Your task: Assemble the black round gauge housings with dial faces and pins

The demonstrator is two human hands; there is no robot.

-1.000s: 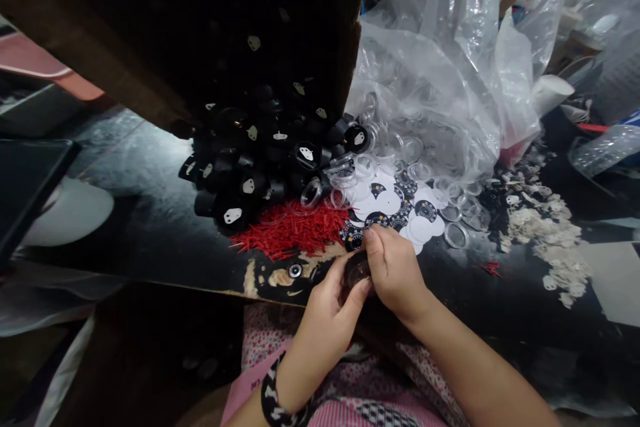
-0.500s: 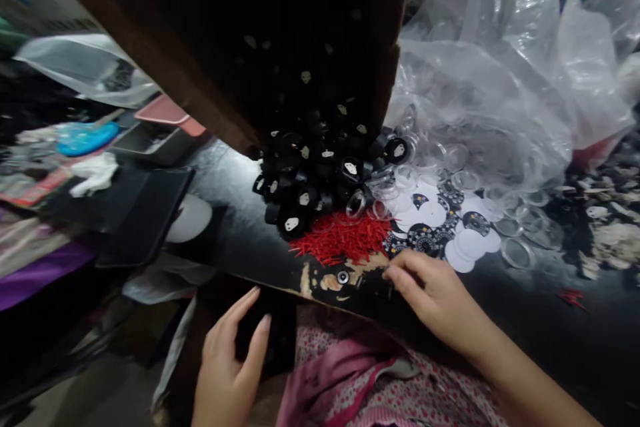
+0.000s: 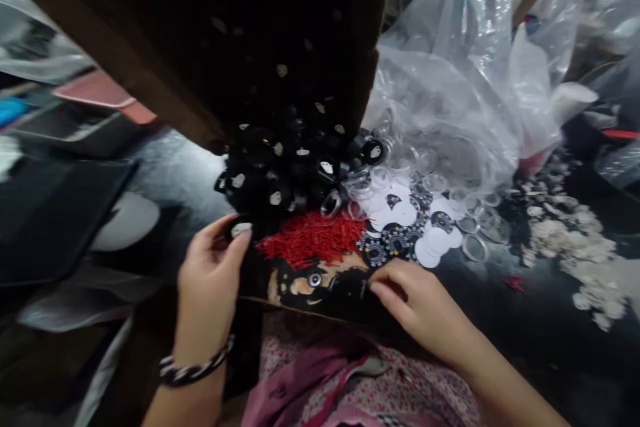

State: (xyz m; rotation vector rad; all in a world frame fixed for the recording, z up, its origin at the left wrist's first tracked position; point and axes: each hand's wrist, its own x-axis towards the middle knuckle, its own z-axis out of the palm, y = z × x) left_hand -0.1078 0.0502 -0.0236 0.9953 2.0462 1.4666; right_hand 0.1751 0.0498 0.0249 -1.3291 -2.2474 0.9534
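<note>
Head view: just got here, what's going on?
A person at a black bench has their left hand on a round black part with a pale tab, at the near left of a heap of similar black parts. Their right hand is by the near edge, in front of the white and black dial discs, fingertips close together; can't tell if it holds anything small. A pile of thin red pieces lies between the black heap and the discs.

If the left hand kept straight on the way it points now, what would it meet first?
Probably the heap of black round parts, just beyond the black piece that the left hand has between thumb and fingers; the exact depth is hard to judge.
</note>
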